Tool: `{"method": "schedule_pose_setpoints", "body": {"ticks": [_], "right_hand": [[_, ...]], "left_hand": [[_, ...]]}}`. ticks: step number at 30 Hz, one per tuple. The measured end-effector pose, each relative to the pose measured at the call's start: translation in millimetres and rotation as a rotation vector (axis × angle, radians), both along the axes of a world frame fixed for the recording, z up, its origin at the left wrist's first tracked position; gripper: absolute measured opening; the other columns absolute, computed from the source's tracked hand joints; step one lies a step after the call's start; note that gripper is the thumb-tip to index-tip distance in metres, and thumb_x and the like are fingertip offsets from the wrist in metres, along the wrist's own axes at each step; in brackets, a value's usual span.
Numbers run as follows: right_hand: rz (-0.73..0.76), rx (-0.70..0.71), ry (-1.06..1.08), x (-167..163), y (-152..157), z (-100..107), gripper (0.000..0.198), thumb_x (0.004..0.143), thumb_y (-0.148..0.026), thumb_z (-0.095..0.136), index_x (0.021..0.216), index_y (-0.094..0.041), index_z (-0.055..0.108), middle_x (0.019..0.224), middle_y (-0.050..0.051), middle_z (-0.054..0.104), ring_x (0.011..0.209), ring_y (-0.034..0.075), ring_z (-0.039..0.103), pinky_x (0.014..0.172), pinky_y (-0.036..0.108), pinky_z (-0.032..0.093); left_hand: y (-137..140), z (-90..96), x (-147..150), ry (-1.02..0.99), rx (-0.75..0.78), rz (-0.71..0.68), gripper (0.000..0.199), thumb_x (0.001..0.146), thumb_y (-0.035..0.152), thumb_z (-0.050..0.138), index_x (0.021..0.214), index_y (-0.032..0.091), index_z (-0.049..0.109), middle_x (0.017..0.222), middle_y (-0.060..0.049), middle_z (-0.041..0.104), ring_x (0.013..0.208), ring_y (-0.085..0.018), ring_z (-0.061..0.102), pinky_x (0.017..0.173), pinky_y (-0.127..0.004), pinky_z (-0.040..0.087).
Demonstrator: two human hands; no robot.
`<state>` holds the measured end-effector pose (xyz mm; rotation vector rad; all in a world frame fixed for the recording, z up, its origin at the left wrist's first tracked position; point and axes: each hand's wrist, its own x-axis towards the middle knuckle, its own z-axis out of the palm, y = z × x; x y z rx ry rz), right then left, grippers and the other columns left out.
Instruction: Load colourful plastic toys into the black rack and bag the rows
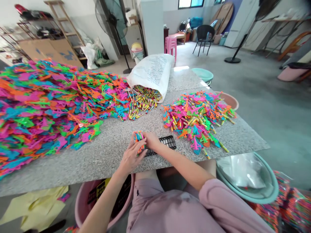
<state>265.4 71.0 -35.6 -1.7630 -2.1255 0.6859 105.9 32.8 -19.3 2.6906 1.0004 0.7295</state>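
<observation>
My left hand (130,157) is closed round a small upright stack of colourful flat plastic pieces (139,137), in orange, blue, pink and green. From the other side my right hand (151,140) is curled against the same stack; its fingertips are partly hidden. Under and beside my right hand lies a black grid tray (169,141) with pale parts showing in its openings. To the right is a heap of plastic pieces with yellow patterned sticks (196,118). A large heap of loose colourful plastic pieces (55,103) spreads over the left of the table.
A white sack (155,71) spills short yellow patterned tubes (143,102) on the speckled table (102,165). Below the front edge stand a pink tub (81,207) and a teal basin (273,191) holding clear plastic bags. Fans, stools and a chair (204,34) stand behind.
</observation>
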Motion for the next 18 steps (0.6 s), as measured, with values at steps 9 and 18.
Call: {"method": "schedule_pose_setpoints", "body": {"ticks": [9,18], "right_hand": [[-0.561,0.135,-0.198,98,8,26,0.041,0.094,-0.032,0.058,0.128,-0.011,0.050,0.120,0.021,0.064,0.105,0.026,0.067,0.084,0.032,0.051],[-0.340,-0.109,0.078,114,5,1,0.008,0.083,-0.019,0.062,0.083,-0.013,0.067,0.075,0.007,0.072,0.075,0.019,0.071,0.067,0.023,0.050]], "left_hand": [[-2,-1.6,0,-0.019,0.005,0.023,0.028,0.096,0.027,0.053,0.123,0.020,0.055,0.133,-0.007,0.063,0.154,-0.031,0.005,0.119,-0.058,0.033],[-1,-6.4,-6,-0.055,0.012,0.013,0.030,0.095,0.025,0.054,0.126,0.021,0.053,0.132,-0.008,0.063,0.154,-0.029,0.004,0.118,-0.056,0.035]]}}
